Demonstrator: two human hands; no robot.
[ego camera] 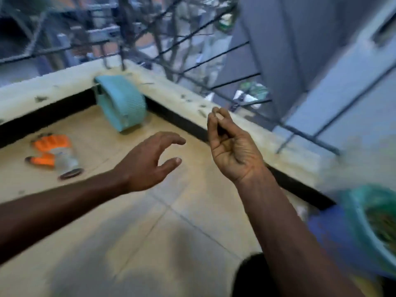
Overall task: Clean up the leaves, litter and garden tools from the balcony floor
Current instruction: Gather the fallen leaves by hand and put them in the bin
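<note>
My left hand (150, 161) hovers over the tan tiled floor (150, 232) with fingers spread and nothing in it. My right hand (231, 144) is raised palm up near the ledge, fingertips pinched together; whether a small scrap sits between them is too blurred to tell. A pair of orange and grey gloves (53, 155) lies on the floor at the left. A teal ribbed pot (122, 103) lies tipped on its side in the far corner. At the right edge a teal basin (372, 228) holds green leaf litter.
A pale concrete ledge (182, 93) with small bits of debris runs around the floor, topped by a dark metal railing (235, 50). A blue object (327, 236) sits beside the basin. A grey wall (342, 93) rises at the right.
</note>
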